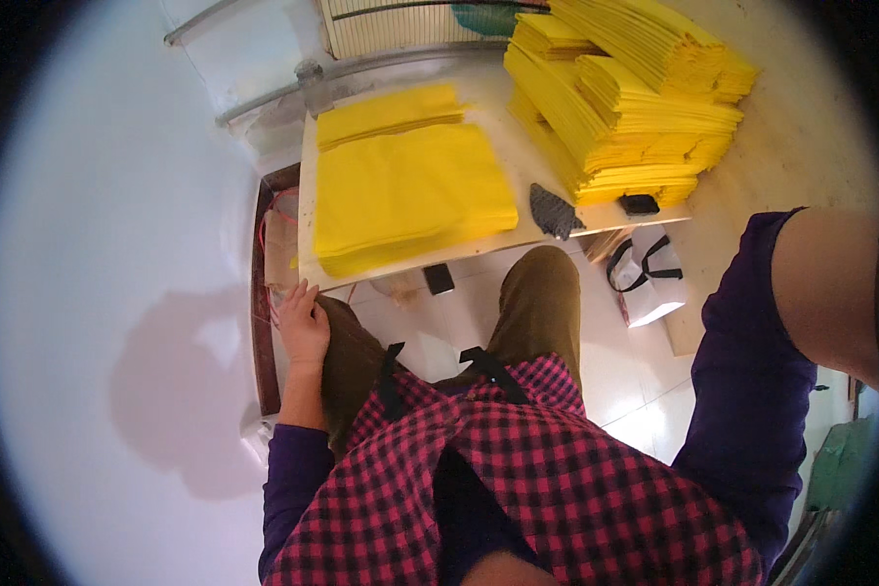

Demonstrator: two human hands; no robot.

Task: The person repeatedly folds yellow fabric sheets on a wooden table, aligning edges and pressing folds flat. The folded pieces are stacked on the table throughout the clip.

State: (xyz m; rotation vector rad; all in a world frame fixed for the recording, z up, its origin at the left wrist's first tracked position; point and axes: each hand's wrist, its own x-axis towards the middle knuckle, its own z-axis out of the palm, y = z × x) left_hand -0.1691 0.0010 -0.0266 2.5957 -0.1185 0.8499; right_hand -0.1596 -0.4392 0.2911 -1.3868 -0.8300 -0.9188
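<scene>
Stacked sheets (410,195) on the table (306,195): bright yellow, plain. Far-right piles of sheets (635,98): same yellow. Table surface: pale cream. Apron (527,479): red-and-black check with black straps. Sleeves (747,391): dark purple. Trousers (542,303): olive brown. Cloth (554,211) at the table's near edge: dark grey, speckled. Bag (647,278) on the floor: white with black handles. Left wall (98,244): white. Floor tiles (635,391): off-white.

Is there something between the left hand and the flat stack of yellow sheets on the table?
Nothing visible blocks it. The left hand rests low by the knee, below the table edge, and the yellow stack lies on top just beyond that edge.
</scene>
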